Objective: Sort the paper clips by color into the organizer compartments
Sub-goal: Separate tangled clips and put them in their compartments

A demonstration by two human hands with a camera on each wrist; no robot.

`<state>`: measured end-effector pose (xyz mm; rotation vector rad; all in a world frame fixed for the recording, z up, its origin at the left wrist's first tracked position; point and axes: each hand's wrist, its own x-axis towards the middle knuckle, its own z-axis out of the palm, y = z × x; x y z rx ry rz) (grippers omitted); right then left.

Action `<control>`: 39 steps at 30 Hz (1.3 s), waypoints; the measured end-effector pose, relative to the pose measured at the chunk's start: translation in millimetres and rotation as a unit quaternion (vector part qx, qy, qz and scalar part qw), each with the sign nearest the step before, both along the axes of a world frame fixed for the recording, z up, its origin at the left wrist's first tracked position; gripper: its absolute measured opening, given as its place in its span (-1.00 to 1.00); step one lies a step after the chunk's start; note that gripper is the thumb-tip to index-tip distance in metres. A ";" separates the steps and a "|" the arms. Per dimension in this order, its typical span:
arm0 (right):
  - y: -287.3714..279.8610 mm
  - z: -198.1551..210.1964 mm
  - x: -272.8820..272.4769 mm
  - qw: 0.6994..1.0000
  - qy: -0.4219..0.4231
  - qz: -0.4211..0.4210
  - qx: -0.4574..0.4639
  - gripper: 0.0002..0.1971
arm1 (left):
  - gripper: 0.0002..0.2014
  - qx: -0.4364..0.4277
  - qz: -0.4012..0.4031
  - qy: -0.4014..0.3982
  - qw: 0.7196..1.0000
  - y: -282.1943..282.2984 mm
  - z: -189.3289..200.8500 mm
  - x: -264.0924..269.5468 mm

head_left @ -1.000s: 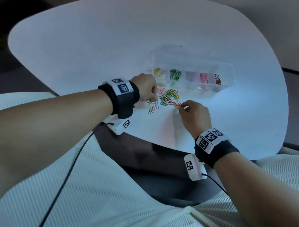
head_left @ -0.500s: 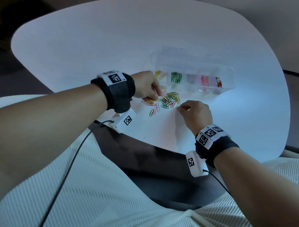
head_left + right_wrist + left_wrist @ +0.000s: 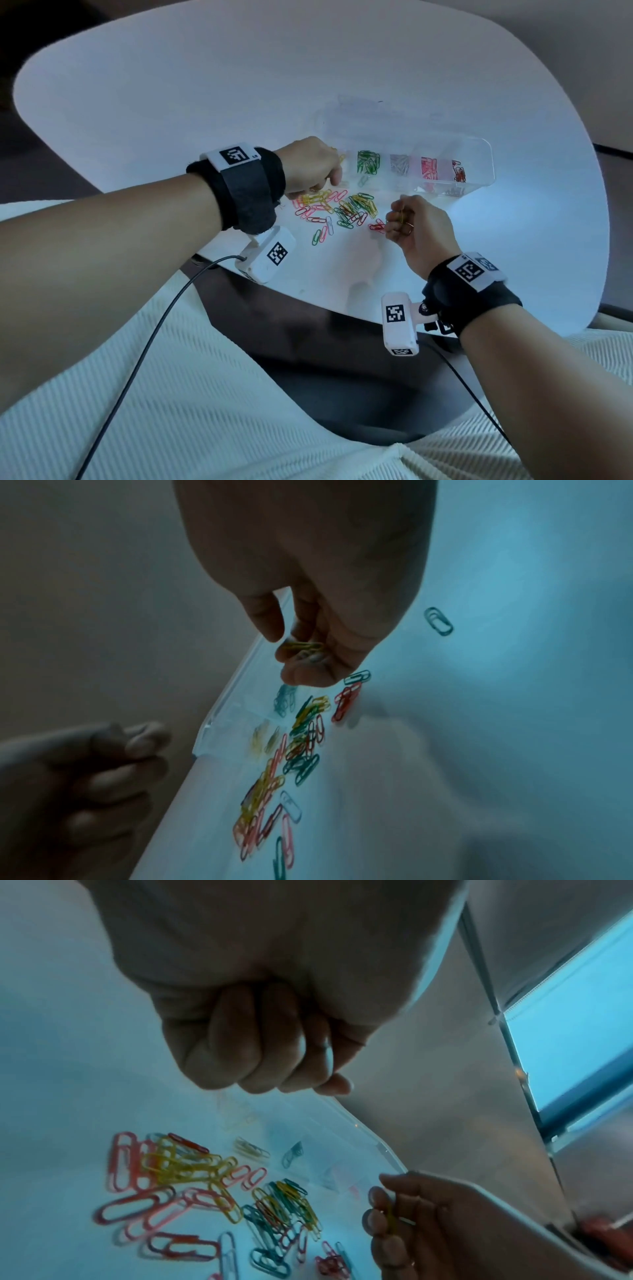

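A clear organizer holds yellow, green, grey, pink and red clips in separate compartments. In front of it lies a mixed pile of paper clips. My left hand hovers at the organizer's left end, over the yellow compartment. Its fingers are curled into a fist, and no clip shows in it. My right hand is raised just right of the pile and pinches a yellow clip between thumb and fingers. A few red clips lie under it.
The organizer's clear lid lies open behind it. The white rounded table ends close to my lap, at its near edge. One teal clip lies apart from the pile. Cables hang from both wrist cameras.
My left hand left the pile and rose toward the organizer's left end. My right hand lifted off the table with a yellow clip pinched in its fingers.
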<state>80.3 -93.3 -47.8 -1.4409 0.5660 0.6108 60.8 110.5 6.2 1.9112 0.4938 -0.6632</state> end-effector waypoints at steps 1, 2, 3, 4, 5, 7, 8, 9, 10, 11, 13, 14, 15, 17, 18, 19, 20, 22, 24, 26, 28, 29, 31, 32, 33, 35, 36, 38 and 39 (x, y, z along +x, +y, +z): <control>3.7 -0.5 2.3 0.998 -0.021 0.035 -0.047 -0.77 | -0.76 0.028 -0.025 -0.008 0.999 -1.3 1.7 0.7; 6.6 -1.8 4.4 0.987 -0.055 0.091 -0.125 -0.76 | -0.74 0.061 -0.054 -0.016 0.997 -2.9 2.8 0.9; 8.9 -4.2 6.8 0.960 -0.093 0.153 -0.217 -0.76 | -0.73 0.099 -0.083 -0.027 0.991 -4.0 3.5 1.1; 10.7 -7.6 9.1 0.923 -0.134 0.206 -0.298 -0.78 | -0.72 0.132 -0.103 -0.038 0.985 -4.4 3.2 1.2; 12.7 -9.8 10.5 0.890 -0.163 0.243 -0.349 -0.82 | -0.71 0.146 -0.115 -0.048 0.981 -4.8 3.0 0.9; 15.8 -12.8 11.5 0.857 -0.179 0.279 -0.395 -0.88 | -0.68 0.134 -0.123 -0.058 0.981 -3.1 0.5 -0.7; 16.3 -14.7 11.6 0.848 -0.179 0.284 -0.409 -0.89 | -0.67 0.129 -0.125 -0.050 0.983 -1.8 -1.8 -1.4; 16.7 -15.5 11.8 0.841 -0.178 0.286 -0.422 -0.89 | -0.66 0.131 -0.131 -0.040 0.982 -1.0 -2.2 -1.8; 17.1 -16.4 12.7 0.834 -0.178 0.291 -0.435 -0.90 | -0.65 0.138 -0.138 -0.033 0.980 -0.8 -2.4 -1.5; 18.1 -16.6 14.2 0.826 -0.178 0.298 -0.444 -0.91 | -0.65 0.148 -0.142 -0.029 0.978 -1.1 -1.5 -1.6; 19.6 -15.3 16.8 0.822 -0.169 0.308 -0.448 -0.95 | -0.66 0.159 -0.134 -0.028 0.978 -0.4 1.2 -1.0; 19.1 -15.1 18.0 0.826 -0.161 0.309 -0.443 -0.96 | -0.67 0.163 -0.127 -0.031 0.978 -0.4 3.3 0.2; 17.7 -14.9 18.8 0.829 -0.156 0.311 -0.438 -0.94 | -0.68 0.162 -0.114 -0.037 0.979 -0.8 5.3 1.9; 13.0 -16.2 19.5 0.829 -0.156 0.317 -0.434 -0.87 | -0.69 0.141 -0.072 -0.058 0.986 -1.7 8.8 5.9; 10.1 -16.9 19.9 0.829 -0.157 0.319 -0.431 -0.85 | -0.70 0.124 -0.046 -0.071 0.989 -2.2 10.5 7.6; 7.4 -17.7 19.7 0.832 -0.160 0.319 -0.426 -0.84 | -0.73 0.103 -0.020 -0.081 0.991 -2.6 12.6 8.9; 4.6 -17.8 18.9 0.837 -0.162 0.314 -0.419 -0.84 | -0.75 0.074 0.005 -0.085 0.994 -3.0 14.0 9.8; 0.0 -15.8 17.1 0.862 -0.163 0.286 -0.386 -0.82 | -0.78 -0.004 0.067 -0.076 0.995 -2.3 14.5 12.4; -1.1 -7.8 14.6 0.908 -0.143 0.229 -0.321 -0.84 | -0.82 -0.075 0.136 -0.056 0.986 -0.7 13.5 14.2; 0.3 1.4 12.0 0.966 -0.082 0.150 -0.196 -0.82 | -0.82 -0.117 0.191 -0.040 0.974 1.5 12.9 15.6; 2.1 8.7 10.2 0.995 -0.018 0.079 -0.059 -0.80 | -0.82 -0.151 0.228 -0.027 0.961 3.4 13.0 17.2; 4.0 12.7 9.3 0.998 0.000 0.063 -0.018 -0.81 | -0.82 -0.167 0.242 -0.020 0.956 4.2 13.3 17.9; 10.7 21.5 8.2 0.998 0.005 0.059 0.022 -0.80 | -0.82 -0.193 0.268 -0.003 0.944 5.6 13.5 18.5; 15.4 25.5 9.0 0.998 -0.002 0.063 0.031 -0.78 | -0.83 -0.203 0.278 0.008 0.939 6.2 13.3 18.4; 21.5 29.7 10.1 0.997 -0.011 0.070 0.036 -0.76 | -0.83 -0.213 0.287 0.018 0.934 6.6 13.0 18.3; 34.9 37.5 13.8 0.995 -0.033 0.086 0.029 -0.74 | -0.86 -0.227 0.304 0.036 0.925 6.9 13.3 17.5; 41.7 40.9 15.9 0.995 -0.044 0.092 0.019 -0.73 | -0.86 -0.230 0.311 0.044 0.921 7.1 13.6 17.2; 54.6 47.2 19.5 0.994 -0.056 0.096 -0.009 -0.71 | -0.83 -0.230 0.316 0.055 0.919 6.8 14.0 16.8; 59.9 48.4 22.0 0.994 -0.057 0.094 -0.026 -0.70 | -0.82 -0.230 0.318 0.059 0.918 6.4 14.2 16.8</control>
